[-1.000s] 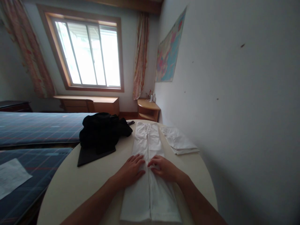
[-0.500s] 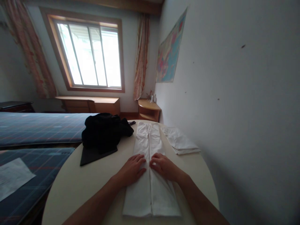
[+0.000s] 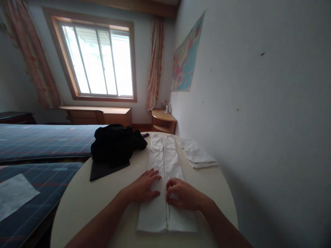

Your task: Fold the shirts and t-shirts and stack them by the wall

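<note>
Right hand [image 3: 184, 193] slid hemward since the earlier frame. Left hand [image 3: 145, 186] lies flat, gripping nothing. White pants [image 3: 172, 165] run under both hands: likely light, limp, wrinkle-prone; best pinched at leg edges beside the fingertips. Right fingers curled at center gap; can't tell if pinching cloth.

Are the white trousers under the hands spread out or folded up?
Spread out: the trousers lie lengthwise on the table, legs side by side, gathered waist at the far end.
</note>
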The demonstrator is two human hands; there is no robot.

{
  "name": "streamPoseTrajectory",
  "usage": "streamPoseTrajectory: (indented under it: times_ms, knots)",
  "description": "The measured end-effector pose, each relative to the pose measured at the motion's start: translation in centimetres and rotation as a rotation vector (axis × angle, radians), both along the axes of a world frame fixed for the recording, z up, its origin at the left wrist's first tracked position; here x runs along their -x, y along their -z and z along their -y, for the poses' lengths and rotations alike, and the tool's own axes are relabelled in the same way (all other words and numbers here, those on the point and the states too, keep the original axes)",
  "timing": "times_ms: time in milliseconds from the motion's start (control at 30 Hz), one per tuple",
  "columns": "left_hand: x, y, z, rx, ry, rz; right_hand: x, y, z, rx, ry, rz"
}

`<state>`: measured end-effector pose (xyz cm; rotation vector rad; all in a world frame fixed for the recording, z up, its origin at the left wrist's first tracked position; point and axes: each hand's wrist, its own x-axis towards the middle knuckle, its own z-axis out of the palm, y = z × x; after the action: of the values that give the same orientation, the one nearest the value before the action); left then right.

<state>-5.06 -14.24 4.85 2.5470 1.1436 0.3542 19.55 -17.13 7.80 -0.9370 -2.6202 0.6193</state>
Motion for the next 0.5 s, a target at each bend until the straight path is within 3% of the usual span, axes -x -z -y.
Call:
streamPoseTrajectory:
  times_ms: [200, 333, 500]
  knots:
    - [-0.6, -1.1, 1.6, 0.015, -0.002, -0.08, 0.2, 0.6, 1.0, -0.048, 0.022, -0.015]
    - [0.0, -1.7, 4.5, 0.051, 0.092, 0.002, 0.0, 0.3, 2.5, -0.03, 0.055, -0.021]
    - [1.4, -1.9, 8.1, 0.094, 0.233, 0.103, -0.8, 0.8, 4.5, -0.005, 0.0, 0.001]
